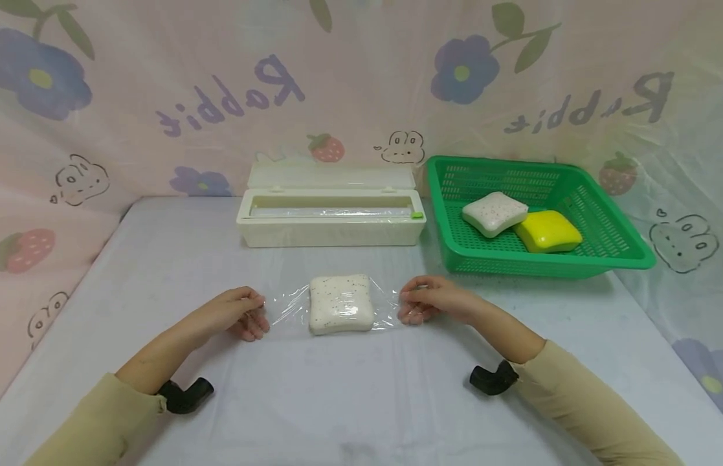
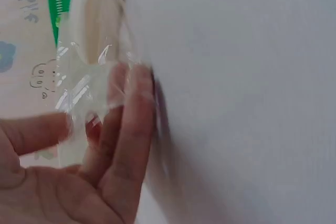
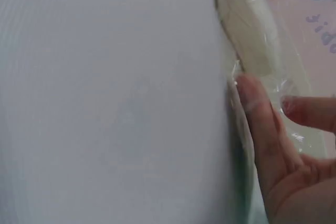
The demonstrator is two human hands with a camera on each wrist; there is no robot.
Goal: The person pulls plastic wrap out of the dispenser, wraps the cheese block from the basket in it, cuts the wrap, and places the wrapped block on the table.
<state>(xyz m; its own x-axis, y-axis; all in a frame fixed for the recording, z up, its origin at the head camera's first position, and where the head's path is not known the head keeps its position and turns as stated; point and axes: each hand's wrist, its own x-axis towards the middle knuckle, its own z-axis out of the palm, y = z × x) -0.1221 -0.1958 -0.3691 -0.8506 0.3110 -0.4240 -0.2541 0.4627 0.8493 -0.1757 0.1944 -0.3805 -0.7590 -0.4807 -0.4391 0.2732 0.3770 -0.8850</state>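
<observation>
A white, dark-speckled, pillow-shaped block [image 1: 341,310], like a bar of soap, sits in the middle of the table under clear plastic wrap [image 1: 386,304]. The film spreads out to both sides of it. My left hand [image 1: 244,314] is at the film's left end; its straight fingers [image 2: 134,103] touch the film, the thumb standing apart. At the opposite end is my right hand [image 1: 428,301]. Its fingers [image 3: 257,114] lie extended along the film edge, with a gap to the thumb.
Behind the block stands a white plastic wrap dispenser [image 1: 332,233], lid up, a roll inside. To its right, a green basket [image 1: 547,264] holds another speckled block [image 1: 494,213] and a yellow block [image 1: 549,232]. A printed curtain [image 1: 361,84] hangs behind the white table [image 1: 338,395].
</observation>
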